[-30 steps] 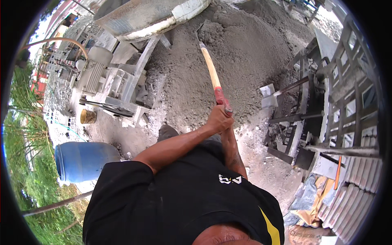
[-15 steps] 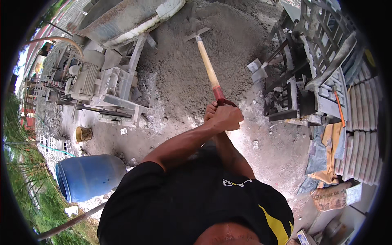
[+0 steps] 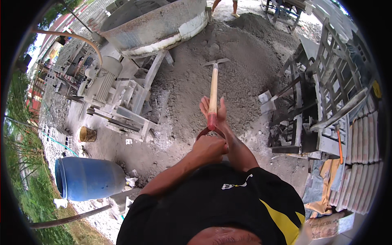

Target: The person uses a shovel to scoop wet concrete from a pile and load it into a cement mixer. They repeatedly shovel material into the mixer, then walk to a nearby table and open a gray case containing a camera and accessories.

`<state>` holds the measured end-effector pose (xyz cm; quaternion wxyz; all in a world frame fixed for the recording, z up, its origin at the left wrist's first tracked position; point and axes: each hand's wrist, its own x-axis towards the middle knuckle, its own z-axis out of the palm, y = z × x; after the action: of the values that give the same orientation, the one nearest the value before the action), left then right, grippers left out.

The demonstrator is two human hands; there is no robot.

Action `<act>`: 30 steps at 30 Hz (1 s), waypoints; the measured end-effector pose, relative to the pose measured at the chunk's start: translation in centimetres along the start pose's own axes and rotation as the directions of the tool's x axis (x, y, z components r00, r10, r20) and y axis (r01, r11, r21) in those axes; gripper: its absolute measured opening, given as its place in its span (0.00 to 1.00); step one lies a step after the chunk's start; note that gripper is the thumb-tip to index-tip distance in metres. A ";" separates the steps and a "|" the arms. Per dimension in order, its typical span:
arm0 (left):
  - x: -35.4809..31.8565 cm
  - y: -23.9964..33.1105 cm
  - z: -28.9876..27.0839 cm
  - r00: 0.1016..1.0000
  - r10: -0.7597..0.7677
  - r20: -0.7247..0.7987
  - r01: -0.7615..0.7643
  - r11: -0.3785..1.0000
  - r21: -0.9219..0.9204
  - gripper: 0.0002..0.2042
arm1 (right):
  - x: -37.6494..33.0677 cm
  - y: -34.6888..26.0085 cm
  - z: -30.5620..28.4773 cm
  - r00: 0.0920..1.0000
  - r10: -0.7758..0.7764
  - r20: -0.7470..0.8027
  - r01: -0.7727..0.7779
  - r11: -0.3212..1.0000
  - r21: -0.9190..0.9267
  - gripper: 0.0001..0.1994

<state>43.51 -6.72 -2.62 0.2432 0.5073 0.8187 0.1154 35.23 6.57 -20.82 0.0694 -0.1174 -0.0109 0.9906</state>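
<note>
- Shovel (image 3: 213, 87) points to 12 o'clock, its blade over or against the grey pile (image 3: 253, 57); contact unclear.
- Left hand (image 3: 209, 148) clenched on its near end; right hand (image 3: 220, 117) spread beneath it.
- Apparently lining up a scoop; next calls for closing the right hand.

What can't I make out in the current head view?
Head view:
- Shovel grip: mostly hidden by the left hand.
- Right hand: palm partly hidden by the shovel shaft.
- Round tub: far side cut off by upper edge.
- Another person's legs: cut off there too.
</note>
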 end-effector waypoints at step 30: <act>33.0 -48.6 -24.8 0.716 -0.689 -0.109 -0.661 -0.621 -0.420 0.05 | 60.9 0.2 10.1 0.882 0.134 -0.451 -0.243 0.951 -0.192 0.09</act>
<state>-19.03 1.66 -11.92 0.2065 -0.1761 0.1838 0.9448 -25.75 14.88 -25.11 -0.0423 -0.3423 -0.1047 0.9328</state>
